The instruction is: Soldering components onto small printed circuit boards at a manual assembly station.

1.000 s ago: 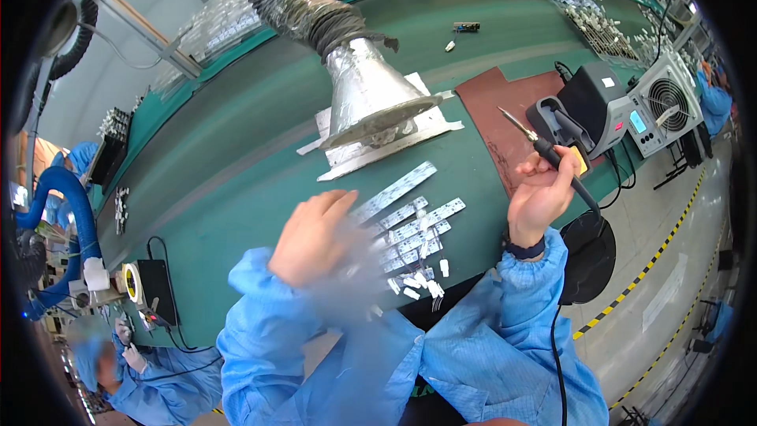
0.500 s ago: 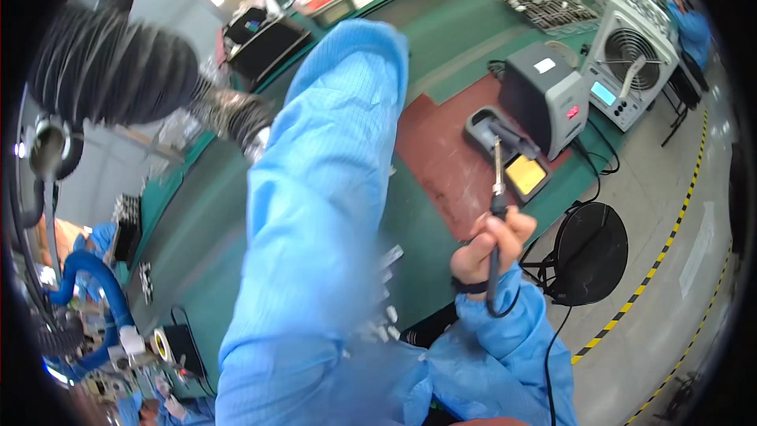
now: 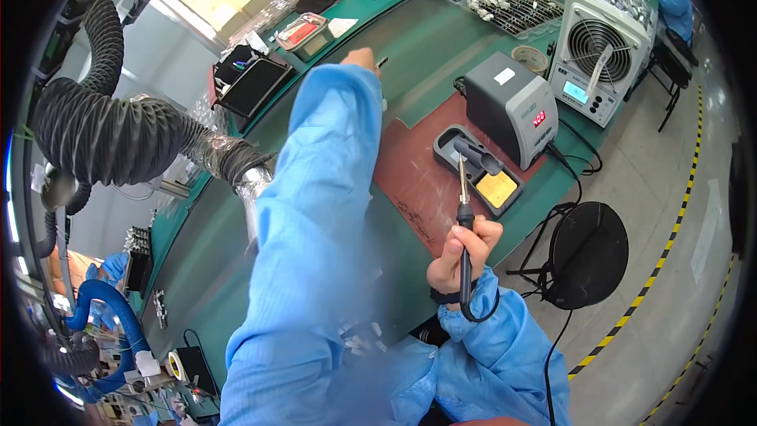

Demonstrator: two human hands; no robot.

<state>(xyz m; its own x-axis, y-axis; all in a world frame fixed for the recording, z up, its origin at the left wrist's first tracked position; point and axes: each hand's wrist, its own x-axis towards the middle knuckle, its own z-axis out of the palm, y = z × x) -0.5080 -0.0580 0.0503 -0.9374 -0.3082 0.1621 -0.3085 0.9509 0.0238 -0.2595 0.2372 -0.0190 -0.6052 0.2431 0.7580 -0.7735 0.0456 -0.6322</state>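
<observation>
My right hand (image 3: 465, 256) is closed round the dark handle of a soldering iron (image 3: 465, 217), its metal tip pointing up and away, near the iron stand (image 3: 443, 150) with its yellow sponge (image 3: 497, 188). Far across the green bench, my left arm stretches out in a blue sleeve. Only a patch of my left hand (image 3: 361, 58) shows beyond the cuff; its fingers are hidden. A short, thin dark piece (image 3: 382, 62) pokes out beside that hand, and I cannot tell whether it is held.
A grey soldering station (image 3: 512, 106) stands on a reddish mat (image 3: 406, 181), beside a fan unit (image 3: 587, 59). Left of my arm hangs a black ribbed duct (image 3: 110, 130). Small white parts (image 3: 363, 338) lie near me. A plastic tub (image 3: 306, 38) and round stool (image 3: 587, 256) stand farther out.
The view has shifted. A patch of my left hand has come out past the cuff, where the sleeve hid it before. My right hand still grips the soldering iron, now farther left in view.
</observation>
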